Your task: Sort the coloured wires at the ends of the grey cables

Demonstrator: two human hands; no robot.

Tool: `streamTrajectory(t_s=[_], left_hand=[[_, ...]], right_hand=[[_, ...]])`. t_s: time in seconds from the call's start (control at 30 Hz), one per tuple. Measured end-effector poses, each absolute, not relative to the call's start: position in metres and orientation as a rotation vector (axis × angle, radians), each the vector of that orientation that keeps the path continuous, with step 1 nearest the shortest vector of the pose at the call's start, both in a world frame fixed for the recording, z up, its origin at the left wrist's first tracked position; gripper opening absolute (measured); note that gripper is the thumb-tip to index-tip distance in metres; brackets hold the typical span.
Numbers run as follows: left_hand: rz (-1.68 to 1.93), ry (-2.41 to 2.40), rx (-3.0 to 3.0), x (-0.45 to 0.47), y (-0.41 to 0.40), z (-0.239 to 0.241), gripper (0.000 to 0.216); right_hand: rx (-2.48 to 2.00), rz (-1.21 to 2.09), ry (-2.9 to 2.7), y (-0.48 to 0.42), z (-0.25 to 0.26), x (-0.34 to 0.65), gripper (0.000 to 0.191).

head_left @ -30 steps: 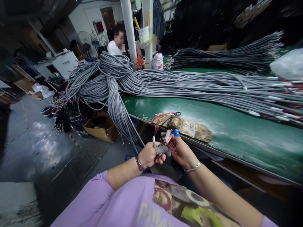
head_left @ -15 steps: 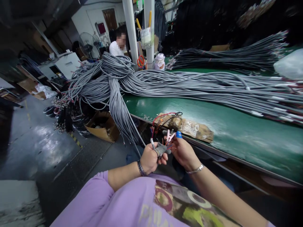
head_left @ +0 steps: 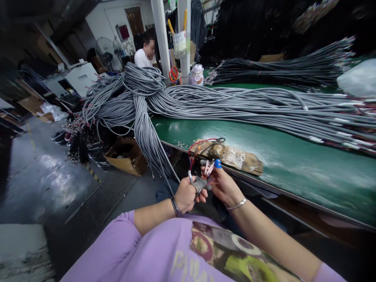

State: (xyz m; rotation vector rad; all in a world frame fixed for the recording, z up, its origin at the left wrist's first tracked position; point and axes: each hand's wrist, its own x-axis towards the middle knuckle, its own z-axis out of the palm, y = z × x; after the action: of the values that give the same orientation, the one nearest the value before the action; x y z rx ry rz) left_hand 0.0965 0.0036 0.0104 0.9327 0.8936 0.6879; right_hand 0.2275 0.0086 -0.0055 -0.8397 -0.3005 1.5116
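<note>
My left hand [head_left: 185,194] is closed around a grey cable near its end, where white tape [head_left: 190,175] and thin coloured wires [head_left: 192,161] stick up. A grey covering sits on its thumb [head_left: 200,185], with more fine red and blue wires [head_left: 210,181] fanned out just beyond. My right hand [head_left: 226,188] is closed, pinching a pale pink clip [head_left: 209,168] close to those wires. One of its fingertips wears a blue cap [head_left: 217,163]. Just past both hands lies a worn wooden block [head_left: 246,161] with red and black leads at the table edge.
A long bundle of grey cables [head_left: 235,102] runs along the green table [head_left: 282,156], and part of it hangs over the left edge. Darker cables [head_left: 282,70] lie behind. A cardboard box [head_left: 125,158] stands on the floor. A co-worker [head_left: 143,55] is beyond the post.
My right hand and the pink clip have shifted slightly left, closer to the upright wires. Those wires now lean towards the block's leads. My left hand keeps its grip.
</note>
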Motion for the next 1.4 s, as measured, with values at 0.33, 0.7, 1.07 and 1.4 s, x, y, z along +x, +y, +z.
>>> streamTrajectory(t_s=[0.33,0.7,1.07,1.4], left_hand=[[0.696,0.890,1.107,0.086,-0.002,0.008,0.042],[0.490,0.809,1.280,0.080,0.002,0.001,0.045],[0.706,0.876,1.140,0.081,-0.003,0.002,0.042],[0.657,0.764,0.934,0.084,0.008,0.020,0.040]], right_hand=[[-0.956,1.592,-0.808,-0.026,-0.003,0.242,0.049],[-1.175,1.346,-1.051,-0.037,0.009,0.237,0.035],[-1.148,1.265,-0.879,-0.037,0.002,0.230,0.029],[-0.895,1.671,-0.504,-0.007,-0.001,0.247,0.049]])
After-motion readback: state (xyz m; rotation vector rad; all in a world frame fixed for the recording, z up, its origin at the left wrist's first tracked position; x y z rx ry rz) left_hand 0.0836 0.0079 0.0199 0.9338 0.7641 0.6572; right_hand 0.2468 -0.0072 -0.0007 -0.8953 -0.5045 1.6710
